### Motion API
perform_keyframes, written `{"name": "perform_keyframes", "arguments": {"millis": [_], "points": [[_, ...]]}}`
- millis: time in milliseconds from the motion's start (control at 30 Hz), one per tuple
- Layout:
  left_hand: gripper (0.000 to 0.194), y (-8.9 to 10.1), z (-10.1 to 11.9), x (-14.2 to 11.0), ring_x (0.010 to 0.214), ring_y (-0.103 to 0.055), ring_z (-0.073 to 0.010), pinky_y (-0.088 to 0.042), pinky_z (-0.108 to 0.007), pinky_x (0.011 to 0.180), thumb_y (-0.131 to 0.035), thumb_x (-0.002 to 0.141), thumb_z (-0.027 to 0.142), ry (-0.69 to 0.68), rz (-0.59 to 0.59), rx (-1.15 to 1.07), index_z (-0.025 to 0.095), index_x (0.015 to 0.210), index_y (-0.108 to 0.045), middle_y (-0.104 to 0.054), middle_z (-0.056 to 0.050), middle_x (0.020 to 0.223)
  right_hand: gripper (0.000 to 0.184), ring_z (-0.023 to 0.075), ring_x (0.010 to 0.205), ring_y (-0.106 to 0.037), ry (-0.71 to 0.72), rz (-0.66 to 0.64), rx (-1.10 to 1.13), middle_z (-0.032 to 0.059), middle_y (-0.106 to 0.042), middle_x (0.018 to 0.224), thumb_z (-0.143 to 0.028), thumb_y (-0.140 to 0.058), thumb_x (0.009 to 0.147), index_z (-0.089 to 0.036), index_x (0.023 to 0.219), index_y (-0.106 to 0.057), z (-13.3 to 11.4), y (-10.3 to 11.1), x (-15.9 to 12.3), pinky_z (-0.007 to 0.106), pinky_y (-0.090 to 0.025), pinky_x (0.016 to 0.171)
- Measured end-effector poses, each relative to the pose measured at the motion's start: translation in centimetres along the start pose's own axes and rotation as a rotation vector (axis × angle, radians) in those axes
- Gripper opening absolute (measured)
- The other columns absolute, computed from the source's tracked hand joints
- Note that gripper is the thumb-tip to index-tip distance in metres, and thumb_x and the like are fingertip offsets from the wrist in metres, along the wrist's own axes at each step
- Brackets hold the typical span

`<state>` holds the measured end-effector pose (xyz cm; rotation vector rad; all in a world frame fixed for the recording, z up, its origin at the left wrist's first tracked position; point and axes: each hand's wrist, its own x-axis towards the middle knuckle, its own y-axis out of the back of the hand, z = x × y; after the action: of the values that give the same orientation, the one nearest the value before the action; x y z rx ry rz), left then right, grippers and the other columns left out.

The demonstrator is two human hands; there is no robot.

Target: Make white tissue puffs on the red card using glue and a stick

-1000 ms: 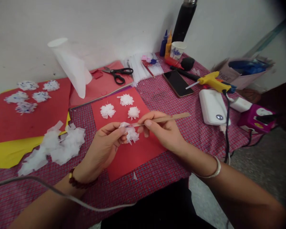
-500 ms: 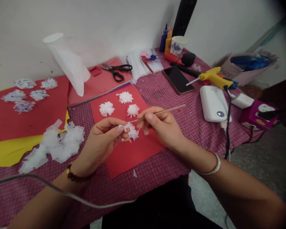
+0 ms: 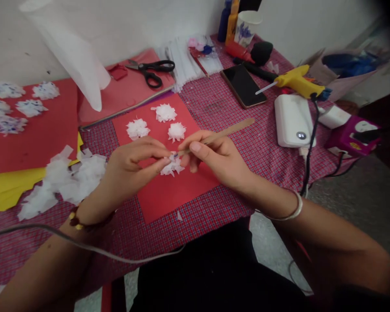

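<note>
Between the fingers and thumb of my right hand lies a wooden craft stick, its rounded end pointing up and right. The stick's other end, with a bluish spot, meets the fingertips of my left hand. Those fingertips are pinched on a small white paper piece, now mostly hidden. Directly below both hands, a ruffled white paper puff sits on a red sheet. Further white puffs, one of them the upper puff, rest on the same sheet.
Loose white paper squares are piled at left, near blue-dotted puffs on red paper. Scissors lie behind. To the right are a phone, a yellow glue gun, a white power bank and a black cord. A cable crosses in front.
The view has shifted, so the table items appear higher. The stick has turned to show its flat face, and the white piece between my left fingertips is now mostly covered.
</note>
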<state>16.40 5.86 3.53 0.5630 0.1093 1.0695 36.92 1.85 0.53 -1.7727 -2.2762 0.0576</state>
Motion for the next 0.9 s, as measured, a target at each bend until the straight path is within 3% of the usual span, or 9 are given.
{"name": "perform_keyframes", "arguments": {"millis": [100, 233, 433, 633, 900], "points": [[0.007, -0.2, -0.9, 0.3, 0.088, -0.065, -0.0223, -0.049, -0.036, 0.086, -0.074, 0.078, 0.028, -0.099, -0.178, 0.065, 0.030, 0.077, -0.080, -0.072, -0.006, 0.094, 0.024, 0.0104, 0.072, -0.065, -0.007, -0.122, -0.066, 0.0020, -0.069, 0.081, -0.035, -0.053, 0.100, -0.016, 0.097, -0.067, 0.3, 0.4, -1.4, 0.023, -0.053, 0.066], [0.005, -0.7, -2.3, 0.8, 0.086, -0.063, -0.0227, -0.048, -0.035, 0.083, -0.074, 0.071, 0.027, -0.032, -0.293, 0.042, 0.029, 0.071, -0.079, -0.072, -0.006, 0.089, 0.021, 0.0116, 0.082, -0.064, 0.050, -0.177, -0.319, 0.0030, -0.068, 0.087, -0.021, -0.050, 0.099, -0.015, 0.103, -0.070, 1.0, 0.9, -2.9, 0.026, -0.053, 0.075], [0.014, -0.1, -4.6, 1.2, 0.078, -0.063, -0.0192, -0.044, -0.031, 0.077, -0.066, 0.079, 0.025, 0.062, -0.102, 0.078, 0.024, 0.084, -0.079, -0.073, -0.005, 0.085, 0.024, 0.0138, 0.091, -0.066, 0.174, -0.231, -0.570, 0.0064, -0.072, 0.101, -0.015, -0.049, 0.099, -0.018, 0.109, -0.071, 2.1, 1.3, -3.4, 0.030, -0.054, 0.084], [0.010, -0.1, -6.1, 1.3, 0.070, -0.057, -0.0172, -0.038, -0.028, 0.068, -0.070, 0.077, 0.015, 0.143, 0.008, 0.060, 0.022, 0.076, -0.077, -0.070, -0.002, 0.074, 0.026, 0.0157, 0.089, -0.065, 0.259, -0.306, -0.765, 0.0094, -0.069, 0.100, -0.018, -0.045, 0.103, -0.016, 0.115, -0.069, 2.7, 1.3, -3.4, 0.031, -0.055, 0.079], [0.007, -0.5, -5.9, 1.2, 0.070, -0.056, -0.0177, -0.037, -0.029, 0.069, -0.073, 0.076, 0.016, 0.128, -0.045, 0.049, 0.021, 0.074, -0.078, -0.068, -0.004, 0.074, 0.029, 0.0177, 0.093, -0.065, 0.249, -0.407, -0.887, 0.0115, -0.070, 0.106, -0.011, -0.046, 0.101, -0.015, 0.122, -0.066, 2.6, 1.2, -3.4, 0.033, -0.054, 0.080]]}}
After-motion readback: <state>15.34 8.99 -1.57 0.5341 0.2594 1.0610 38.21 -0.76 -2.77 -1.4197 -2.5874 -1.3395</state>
